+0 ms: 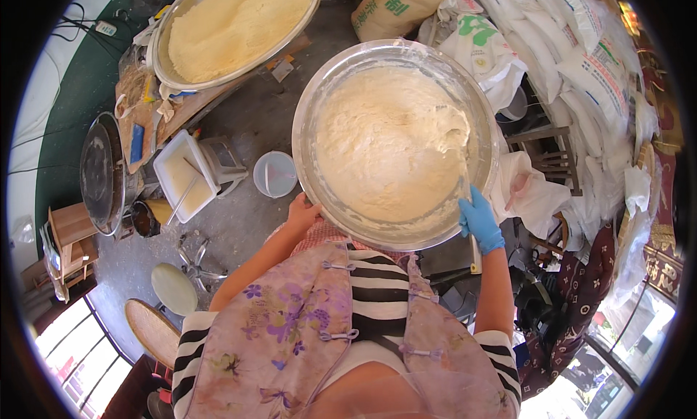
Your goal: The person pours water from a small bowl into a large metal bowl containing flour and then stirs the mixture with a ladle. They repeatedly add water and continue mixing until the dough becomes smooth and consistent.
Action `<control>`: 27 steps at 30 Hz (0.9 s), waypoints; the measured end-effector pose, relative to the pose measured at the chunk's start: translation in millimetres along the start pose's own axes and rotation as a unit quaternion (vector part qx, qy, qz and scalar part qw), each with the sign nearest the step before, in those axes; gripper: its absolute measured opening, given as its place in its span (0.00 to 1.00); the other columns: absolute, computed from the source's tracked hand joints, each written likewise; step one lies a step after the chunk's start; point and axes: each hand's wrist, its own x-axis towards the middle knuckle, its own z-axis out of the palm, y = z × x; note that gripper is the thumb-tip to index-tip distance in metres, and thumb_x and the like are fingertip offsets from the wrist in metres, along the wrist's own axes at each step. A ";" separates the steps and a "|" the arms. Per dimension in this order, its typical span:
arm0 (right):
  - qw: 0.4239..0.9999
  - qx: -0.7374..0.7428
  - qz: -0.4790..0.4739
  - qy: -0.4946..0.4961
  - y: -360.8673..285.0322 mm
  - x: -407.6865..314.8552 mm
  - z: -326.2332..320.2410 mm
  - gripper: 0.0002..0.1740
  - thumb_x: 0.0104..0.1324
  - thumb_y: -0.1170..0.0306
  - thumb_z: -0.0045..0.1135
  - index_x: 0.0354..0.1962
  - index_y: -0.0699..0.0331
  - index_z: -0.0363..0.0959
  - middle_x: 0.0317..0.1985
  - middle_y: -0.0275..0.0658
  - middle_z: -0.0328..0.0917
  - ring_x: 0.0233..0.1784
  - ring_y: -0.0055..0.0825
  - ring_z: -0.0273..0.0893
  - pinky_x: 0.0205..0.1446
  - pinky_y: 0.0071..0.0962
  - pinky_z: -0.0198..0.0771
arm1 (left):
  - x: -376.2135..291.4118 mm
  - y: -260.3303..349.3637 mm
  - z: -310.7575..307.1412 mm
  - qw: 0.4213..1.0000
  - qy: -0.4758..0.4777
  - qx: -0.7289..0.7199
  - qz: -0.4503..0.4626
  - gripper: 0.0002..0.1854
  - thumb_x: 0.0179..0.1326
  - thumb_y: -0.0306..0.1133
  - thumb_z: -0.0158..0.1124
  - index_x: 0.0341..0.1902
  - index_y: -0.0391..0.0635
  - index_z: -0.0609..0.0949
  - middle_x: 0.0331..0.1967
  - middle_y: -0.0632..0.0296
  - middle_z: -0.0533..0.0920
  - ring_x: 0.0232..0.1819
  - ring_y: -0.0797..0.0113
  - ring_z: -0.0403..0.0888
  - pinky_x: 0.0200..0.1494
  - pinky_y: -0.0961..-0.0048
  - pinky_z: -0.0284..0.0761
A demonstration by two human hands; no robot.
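A large round metal basin (305,119) stands in front of me, with a wide mass of pale, wet dough (386,147) spread inside it. My left hand (304,212) is bare and grips the basin's rim at the near left. On the near right, my right hand (480,219) wears a blue glove and is closed around the handle of a long stirring tool (475,258). The tool reaches over the rim into the dough along the right wall, and its far end is buried there. A rough, raised lump of dough lies around that end.
Beyond to the left, a big metal bowl (158,60) of yellowish meal sits on a wooden board (128,130). A white tub (209,198) with a utensil and a clear bucket (275,174) stand left. Stacked white sacks (593,81) and a wooden rack (566,158) line the right.
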 end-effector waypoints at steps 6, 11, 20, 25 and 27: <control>0.971 -0.232 0.007 0.055 75.0 39.5 -25.8 0.29 0.60 0.75 0.41 0.61 0.62 0.53 0.23 0.45 0.73 0.17 0.28 0.72 0.18 0.28 0.70 | -4.4 4.6 1.4 1.000 -0.012 -0.013 0.004 0.21 0.57 0.24 0.56 0.55 0.40 0.67 0.41 0.56 0.79 0.37 0.66 0.79 0.37 0.72 0.78; 0.987 -0.057 0.124 -0.080 114.3 40.4 38.9 0.19 0.59 0.72 0.48 0.48 0.68 0.61 0.24 0.40 0.71 0.19 0.25 0.71 0.22 0.27 0.69 | -6.7 3.1 2.4 1.000 -0.001 -0.018 0.002 0.21 0.56 0.23 0.56 0.55 0.40 0.67 0.40 0.56 0.80 0.36 0.66 0.80 0.36 0.72 0.78; 0.956 0.055 0.088 -0.275 39.9 97.3 158.2 0.21 0.62 0.66 0.50 0.52 0.61 0.64 0.17 0.26 0.62 0.13 0.14 0.59 0.15 0.17 0.56 | -1.6 -2.3 -0.1 1.000 0.011 -0.006 0.000 0.23 0.54 0.23 0.57 0.55 0.39 0.66 0.39 0.56 0.80 0.37 0.67 0.80 0.34 0.72 0.79; 0.907 0.274 0.045 -0.318 3.9 128.1 177.5 0.16 0.62 0.69 0.50 0.48 0.63 0.65 0.16 0.27 0.61 0.13 0.14 0.57 0.14 0.16 0.54 | -5.7 0.2 0.9 1.000 0.013 -0.005 -0.011 0.23 0.55 0.26 0.59 0.54 0.42 0.67 0.39 0.58 0.80 0.37 0.68 0.80 0.35 0.73 0.78; 0.897 0.311 0.022 -0.314 -7.4 123.9 165.1 0.18 0.62 0.69 0.50 0.50 0.62 0.64 0.16 0.26 0.60 0.12 0.13 0.55 0.14 0.15 0.53 | -5.6 1.0 0.6 1.000 0.009 -0.006 -0.003 0.23 0.55 0.26 0.59 0.55 0.41 0.66 0.39 0.58 0.80 0.37 0.68 0.80 0.35 0.73 0.79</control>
